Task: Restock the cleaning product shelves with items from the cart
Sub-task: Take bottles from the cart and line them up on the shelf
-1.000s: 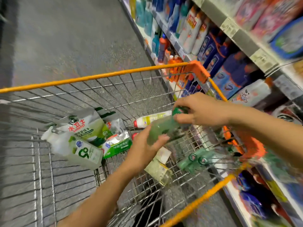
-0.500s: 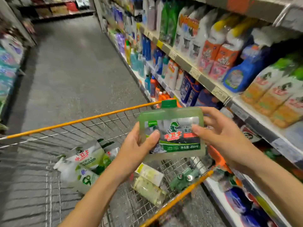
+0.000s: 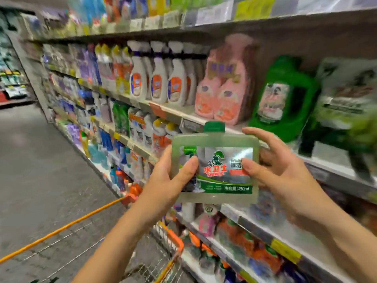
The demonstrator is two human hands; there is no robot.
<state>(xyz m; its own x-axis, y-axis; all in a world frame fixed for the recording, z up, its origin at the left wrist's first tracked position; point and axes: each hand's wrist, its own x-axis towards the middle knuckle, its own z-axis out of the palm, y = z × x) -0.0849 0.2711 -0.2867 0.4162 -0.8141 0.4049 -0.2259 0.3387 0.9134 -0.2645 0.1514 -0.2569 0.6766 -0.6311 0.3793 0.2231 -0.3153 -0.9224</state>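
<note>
Pale-green translucent flat plastic bottle with a dark green cap (image 3: 216, 166) stands upright between my hands, above the corner of the orange-rimmed wire cart (image 3: 177, 243) — left hand (image 3: 163, 180) gripping its left edge, thumb on the label, right hand (image 3: 285, 176) pinching the right edge. I'd keep the label outward and find its matching facing before reaching in. Beyond, the grey metal shelf (image 3: 330, 160) carries white trigger-spray bottles (image 3: 159, 82), pink refill pouches (image 3: 222, 94) and a big green jug (image 3: 285, 111) — packed close.

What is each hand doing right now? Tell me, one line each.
Left hand: grips the green bottle by its left edge.
Right hand: pinches the same bottle's right edge, thumb on the label.
</note>
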